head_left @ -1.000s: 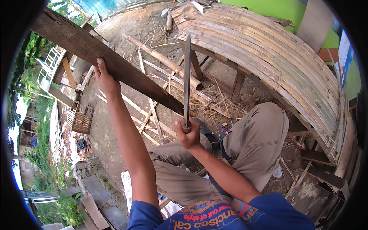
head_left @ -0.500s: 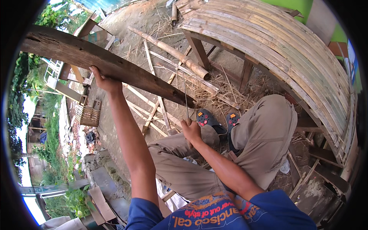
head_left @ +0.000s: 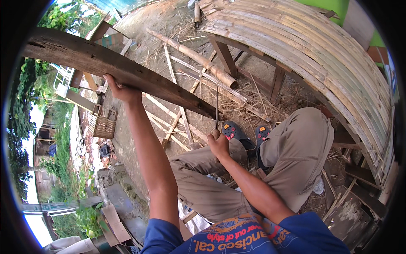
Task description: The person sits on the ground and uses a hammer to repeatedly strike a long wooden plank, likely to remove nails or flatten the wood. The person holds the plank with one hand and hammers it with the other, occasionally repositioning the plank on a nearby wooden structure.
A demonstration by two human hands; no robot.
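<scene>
Setting: we sit outdoors on bare ground (head_left: 139, 139) strewn with straw and split sticks; trees and sheds lie off to our left.
Bench: a slatted bamboo bench (head_left: 313, 51) curves across the upper right, on dark wooden legs.
Plank: we hold up a long, dark, weathered plank (head_left: 110, 67). Its long axis runs from the upper left down to the right, ending just above our feet.
Left hand: the left hand (head_left: 120, 89) is raised with the arm fully stretched, fingers clenched round the plank's lower edge near its middle, carrying it from beneath.
Blade: a thin, straight blade (head_left: 217, 106) stands almost upright, its lower end in our right hand, its edge towards us so it shows as a narrow line.
Right hand: the right hand (head_left: 219, 144) is low and near our knees, elbow bent, fingers closed on the blade's handle.
Key relation: the plank's lower end lies just above and left of the right hand; the blade crosses it or stands right at its tip, and we cannot tell whether they touch. The right hand is the nearer one to that end.
Nearby: a bamboo pole (head_left: 190, 53) lies on the ground beyond; our sandals (head_left: 243, 133) rest under the plank's end.
</scene>
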